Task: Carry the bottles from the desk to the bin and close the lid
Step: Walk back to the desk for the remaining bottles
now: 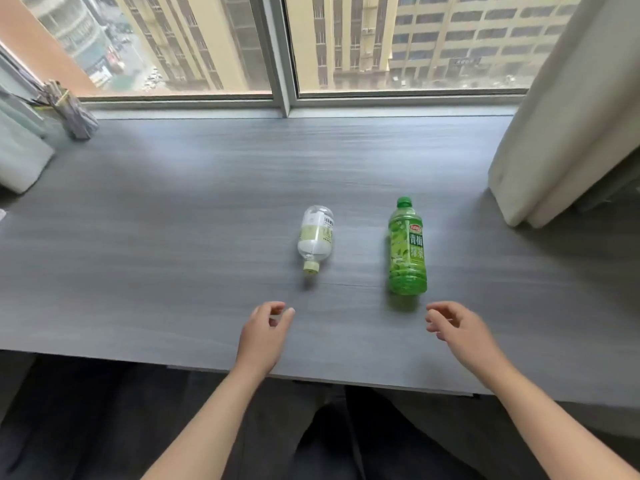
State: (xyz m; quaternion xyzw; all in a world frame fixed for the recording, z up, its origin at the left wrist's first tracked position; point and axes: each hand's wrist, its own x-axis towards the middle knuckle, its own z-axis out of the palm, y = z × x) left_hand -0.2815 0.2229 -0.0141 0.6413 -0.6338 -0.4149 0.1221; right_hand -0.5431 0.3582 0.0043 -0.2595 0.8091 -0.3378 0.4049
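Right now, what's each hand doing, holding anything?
Left hand: open, fingers loosely curled, holding nothing.
Right hand: open, fingers loosely curled, holding nothing.

Surroundings noted: window, curtain, left-side clutter.
You have a window (207, 46) overlooking buildings, a cream curtain (571, 116) hanging at right, and a blurred bundle (74, 116) beside a white object (20, 157) at left.
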